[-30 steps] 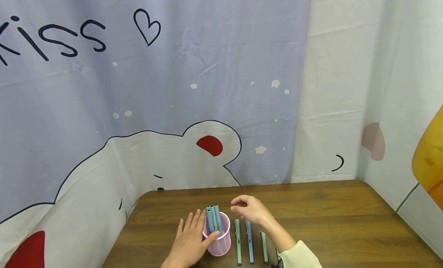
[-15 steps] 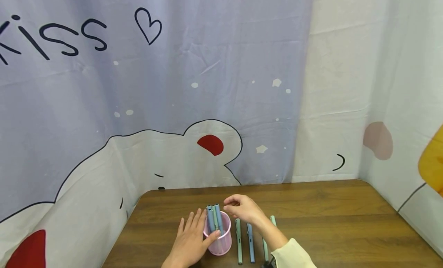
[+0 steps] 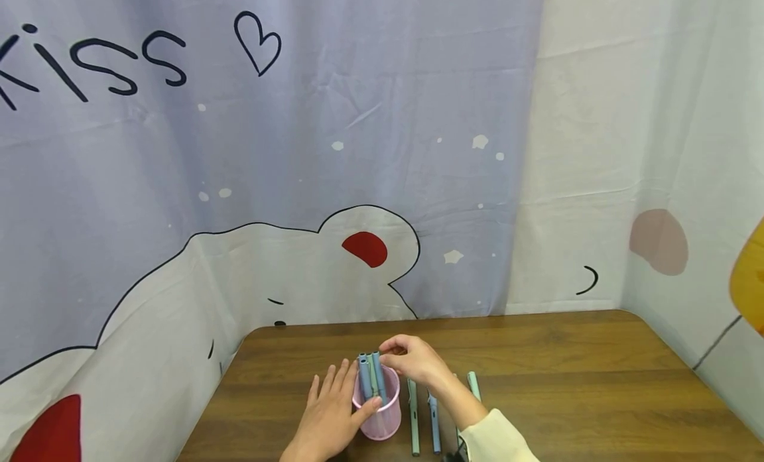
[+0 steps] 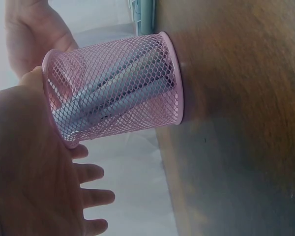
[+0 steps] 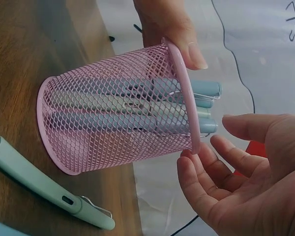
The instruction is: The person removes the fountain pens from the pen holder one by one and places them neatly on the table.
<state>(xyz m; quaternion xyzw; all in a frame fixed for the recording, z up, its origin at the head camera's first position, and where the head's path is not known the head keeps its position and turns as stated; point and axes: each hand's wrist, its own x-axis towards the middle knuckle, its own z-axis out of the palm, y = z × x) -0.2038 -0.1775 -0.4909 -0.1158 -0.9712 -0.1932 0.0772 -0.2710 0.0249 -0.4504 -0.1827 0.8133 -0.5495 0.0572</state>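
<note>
A pink mesh pen cup (image 3: 383, 422) stands upright on the table, holding several blue and green pens (image 3: 365, 379) whose capped ends rise above the rim. My left hand (image 3: 328, 412) rests against the cup's left side, fingers straight and spread, with the thumb laid over the near rim. On the other side my right hand (image 3: 418, 362) hovers at the rim, fingers loosely bent. In the right wrist view, its thumb and index finger stand apart around the end of a blue pen (image 5: 209, 127), with a gap showing between them.
Right of the cup, a green pen (image 3: 414, 422) and a blue pen (image 3: 434, 425) lie on the wooden table (image 3: 567, 382). Another green pen (image 3: 474, 384) lies farther right, partly hidden by the right forearm. A printed curtain (image 3: 382, 117) hangs behind the table.
My right hand has moved left, from beside the cup to the pen ends at its rim. My left hand and the cup hold their place.
</note>
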